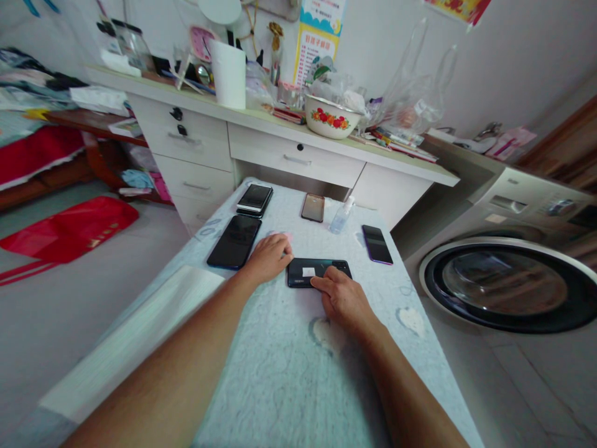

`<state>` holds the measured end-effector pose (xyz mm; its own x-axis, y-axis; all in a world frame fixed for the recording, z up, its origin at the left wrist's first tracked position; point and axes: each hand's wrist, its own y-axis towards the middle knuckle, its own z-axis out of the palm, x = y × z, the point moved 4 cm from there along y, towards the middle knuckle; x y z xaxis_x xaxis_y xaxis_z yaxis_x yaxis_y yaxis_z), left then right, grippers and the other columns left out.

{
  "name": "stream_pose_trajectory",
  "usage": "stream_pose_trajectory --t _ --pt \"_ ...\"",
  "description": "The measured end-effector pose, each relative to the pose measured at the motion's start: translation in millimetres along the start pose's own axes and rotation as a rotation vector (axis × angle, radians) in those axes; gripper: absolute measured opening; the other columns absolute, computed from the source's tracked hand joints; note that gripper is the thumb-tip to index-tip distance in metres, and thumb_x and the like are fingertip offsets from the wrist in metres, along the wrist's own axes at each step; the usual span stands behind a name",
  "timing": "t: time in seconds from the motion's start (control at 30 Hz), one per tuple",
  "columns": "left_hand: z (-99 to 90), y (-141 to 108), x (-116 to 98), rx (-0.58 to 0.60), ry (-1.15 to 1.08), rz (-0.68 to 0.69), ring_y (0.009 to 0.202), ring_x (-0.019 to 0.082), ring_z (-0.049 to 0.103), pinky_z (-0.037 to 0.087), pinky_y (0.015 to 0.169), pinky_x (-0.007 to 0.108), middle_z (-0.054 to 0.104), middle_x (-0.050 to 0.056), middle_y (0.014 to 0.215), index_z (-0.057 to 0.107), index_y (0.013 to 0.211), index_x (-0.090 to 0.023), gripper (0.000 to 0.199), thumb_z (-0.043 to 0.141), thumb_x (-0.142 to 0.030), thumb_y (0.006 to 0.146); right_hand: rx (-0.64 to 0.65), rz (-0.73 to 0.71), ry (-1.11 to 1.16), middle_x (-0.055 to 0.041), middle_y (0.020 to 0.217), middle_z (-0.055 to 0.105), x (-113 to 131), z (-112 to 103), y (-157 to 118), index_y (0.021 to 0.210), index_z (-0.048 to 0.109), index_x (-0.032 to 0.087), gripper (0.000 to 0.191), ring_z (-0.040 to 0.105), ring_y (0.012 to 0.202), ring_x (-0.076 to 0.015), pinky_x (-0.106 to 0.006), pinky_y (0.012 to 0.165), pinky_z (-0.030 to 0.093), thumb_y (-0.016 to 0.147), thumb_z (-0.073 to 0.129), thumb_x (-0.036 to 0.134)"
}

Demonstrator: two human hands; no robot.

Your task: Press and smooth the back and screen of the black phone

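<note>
A pale cloth is spread over the desk (270,373), maybe to keep the things on it from being scratched. On the near left side, a long whitish sheet (140,333) is laid along the edge.

The dark OPPO phone (298,280) is found in the middle of the desk, between the two hands. It is laid flat with its back up, so the small white patch (308,272) and the camera can be seen. Its right part is covered by the right hand (345,298). The fingers are bent over the back and the thumb is laid by the near edge, perhaps so that the phone will not slide. Whether it is pinched or just pressed cannot be told. The left hand (268,258) is kept by the left end, with its fingers curled close together. Whether the phone is touched, or a thing is held in them, cannot be told.

A big black phone (233,241) is set beside the left hand, and a purple-edged phone (377,244) is put well to the right, both with screens up. Farther off, a stack of phones (254,198) is piled up, perhaps to save room. A brown phone case (313,208) and a clear spray bottle (342,218) are placed side by side, within easy reach.

Behind, a flowered bowl (332,118) is set on the white drawer unit (261,146).
</note>
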<state>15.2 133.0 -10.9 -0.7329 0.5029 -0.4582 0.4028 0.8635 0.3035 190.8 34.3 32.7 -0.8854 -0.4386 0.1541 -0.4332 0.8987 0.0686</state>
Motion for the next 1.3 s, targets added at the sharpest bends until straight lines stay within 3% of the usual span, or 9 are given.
stream_pose_trajectory --t 0.23,0.7,1.3 --pt "0.4 0.8 0.6 -0.003 -0.007 0.0 0.124 0.024 0.045 0.035 0.106 0.041 0.058 0.006 0.12 0.055 0.081 -0.021 0.006 0.05 -0.023 0.082 -0.015 0.114 -0.064 -0.0047 0.093 0.054 -3.2 2.5 3.2 0.1 0.066 0.024 0.029 0.052 0.087 -0.0167 -0.025 0.068 0.037 0.086 0.044 0.012" --pt "0.1 0.3 -0.9 -0.006 0.003 -0.005 0.122 0.023 0.046 0.035 0.106 0.041 0.058 0.006 0.12 0.055 0.081 -0.022 0.005 0.05 -0.023 0.082 0.004 0.042 -0.079 -0.0054 0.1 0.055 23.4 15.2 14.7 0.113 0.06 0.025 0.031 0.049 0.09 -0.0181 -0.026 0.071 0.036 0.094 0.037 0.018" --pt "-0.6 0.6 -1.0 -0.003 -0.014 -0.013 0.124 0.024 0.045 0.033 0.108 0.043 0.059 0.006 0.119 0.056 0.081 -0.021 0.007 0.049 -0.022 0.08 0.005 0.286 -0.123 -0.0052 0.1 0.054 -18.1 7.3 5.9 0.115 0.061 0.028 0.036 0.051 0.092 -0.0175 -0.026 0.07 0.037 0.092 0.035 0.017"
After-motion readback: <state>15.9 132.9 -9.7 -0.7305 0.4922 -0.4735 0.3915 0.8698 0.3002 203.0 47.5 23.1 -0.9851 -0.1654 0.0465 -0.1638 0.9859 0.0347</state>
